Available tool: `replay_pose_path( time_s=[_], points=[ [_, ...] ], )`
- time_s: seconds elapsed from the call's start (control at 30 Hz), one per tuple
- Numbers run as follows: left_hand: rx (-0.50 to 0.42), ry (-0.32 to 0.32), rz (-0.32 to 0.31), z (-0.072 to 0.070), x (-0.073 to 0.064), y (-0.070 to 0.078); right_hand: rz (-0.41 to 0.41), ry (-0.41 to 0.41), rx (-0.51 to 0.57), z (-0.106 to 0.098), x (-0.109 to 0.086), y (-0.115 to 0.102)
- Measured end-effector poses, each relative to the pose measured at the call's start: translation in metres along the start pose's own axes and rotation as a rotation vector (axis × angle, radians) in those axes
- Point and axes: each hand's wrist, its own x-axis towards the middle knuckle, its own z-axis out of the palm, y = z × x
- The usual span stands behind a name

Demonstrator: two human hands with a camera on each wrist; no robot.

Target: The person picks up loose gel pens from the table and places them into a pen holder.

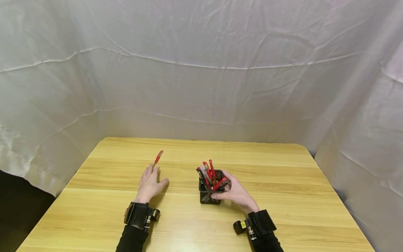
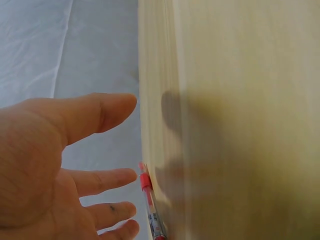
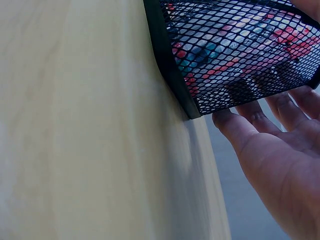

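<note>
A black mesh pen holder [image 1: 209, 198] stands upright on the table, with several red and black pens [image 1: 211, 175] sticking out of its top. My right hand [image 1: 237, 193] grips the holder from its right side, thumb on the near face and fingers along the right side. In the right wrist view, the fingers lie against the mesh wall [image 3: 240, 65]. On the left, my left hand [image 1: 149, 185] is spread over the table with its thumb apart. Just beyond its fingertips lies a red-capped pen [image 1: 158, 156]; the left wrist view shows that pen's clear barrel [image 2: 151, 212].
The wooden table [image 1: 195, 231] has rounded far corners. A pale grey curtain [image 1: 201, 94] hangs behind it and along both sides. Each wrist wears a black strap with a small camera, seen at the left strap [image 1: 136, 214] and the right strap [image 1: 263, 221].
</note>
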Motion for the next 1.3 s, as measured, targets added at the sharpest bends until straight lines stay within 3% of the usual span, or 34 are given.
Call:
replay_pose_path(
  time_s=[0.37, 1.1, 1.3],
  points=[
    [0.021, -0.009, 0.009, 0.0017, 0.0008, -0.0031, 0.01, 0.004, -0.001, -0.0001, 0.0, 0.0009],
    [0.004, -0.045, -0.053, 0.0, -0.002, -0.0029, -0.008, -0.021, 0.015, 0.0003, 0.0024, 0.0021],
    [0.03, 0.006, -0.028, -0.0003, -0.0005, -0.0033, -0.019, -0.026, 0.016, -0.0005, 0.0024, 0.0023]
  ],
)
